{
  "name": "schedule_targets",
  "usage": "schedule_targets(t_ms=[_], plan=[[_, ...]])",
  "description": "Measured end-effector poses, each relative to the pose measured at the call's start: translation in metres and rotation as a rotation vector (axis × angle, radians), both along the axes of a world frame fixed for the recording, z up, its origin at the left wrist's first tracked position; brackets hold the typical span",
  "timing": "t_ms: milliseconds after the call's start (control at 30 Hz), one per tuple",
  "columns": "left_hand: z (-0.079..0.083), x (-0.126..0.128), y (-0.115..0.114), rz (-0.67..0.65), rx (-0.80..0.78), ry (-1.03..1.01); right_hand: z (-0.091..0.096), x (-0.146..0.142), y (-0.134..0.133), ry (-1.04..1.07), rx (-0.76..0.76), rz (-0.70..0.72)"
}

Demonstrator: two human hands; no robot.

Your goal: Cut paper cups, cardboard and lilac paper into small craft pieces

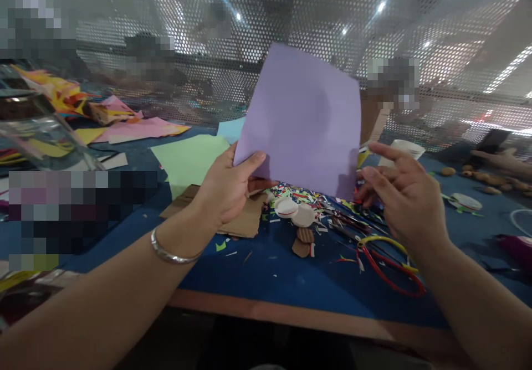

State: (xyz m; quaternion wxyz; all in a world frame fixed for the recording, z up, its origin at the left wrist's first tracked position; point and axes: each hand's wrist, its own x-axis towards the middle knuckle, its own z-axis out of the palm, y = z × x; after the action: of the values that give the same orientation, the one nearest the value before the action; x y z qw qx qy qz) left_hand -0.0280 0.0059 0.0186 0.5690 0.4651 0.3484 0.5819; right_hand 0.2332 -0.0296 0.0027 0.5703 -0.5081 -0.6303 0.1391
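Note:
My left hand (226, 187), with a silver bangle on its wrist, pinches a purple sheet of paper (305, 121) at its lower left corner. The sheet stands up above the table, slightly curved. Beside its lower right edge is my right hand (407, 193), index finger stretched out and thumb apart; I see no grip on the paper. Under the sheet lie cut paper scraps (322, 198), white round pieces (303, 215) and small brown cardboard pieces (302, 243). A pair of scissors (393, 287) with red and yellow handles lies below my right hand.
Brown cardboard (241, 227) and a green sheet (187, 159) lie left of centre, pink paper (141, 129) farther back. A glass jar (45, 132) stands at the left. A white cup (405, 149) is behind my right hand. Blue table (257, 276) has a wooden front edge.

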Motion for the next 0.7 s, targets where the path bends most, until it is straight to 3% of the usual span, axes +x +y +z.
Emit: schedule_targets(t_ms=[167, 367, 500, 600, 633, 700], plan=[[0.0, 0.0, -0.006, 0.071, -0.017, -0.086, 0.003, -0.007, -0.018, -0.3, 0.116, -0.022], [-0.001, -0.011, -0.049, 0.107, -0.091, -0.077, -0.003, -0.005, -0.041, -0.647, 0.272, -0.013], [-0.016, -0.018, -0.081, 0.156, -0.226, -0.02, -0.013, 0.0, -0.061, -0.808, 0.263, 0.09], [-0.033, -0.026, -0.097, 0.086, -0.273, 0.088, -0.027, 0.006, -0.075, -0.921, 0.293, 0.125], [-0.039, -0.03, -0.101, 0.074, -0.253, 0.167, -0.033, 0.008, -0.079, -0.949, 0.32, 0.125], [-0.051, -0.04, -0.106, 0.113, -0.042, 0.396, -0.044, 0.011, -0.085, -1.016, 0.351, 0.126]])
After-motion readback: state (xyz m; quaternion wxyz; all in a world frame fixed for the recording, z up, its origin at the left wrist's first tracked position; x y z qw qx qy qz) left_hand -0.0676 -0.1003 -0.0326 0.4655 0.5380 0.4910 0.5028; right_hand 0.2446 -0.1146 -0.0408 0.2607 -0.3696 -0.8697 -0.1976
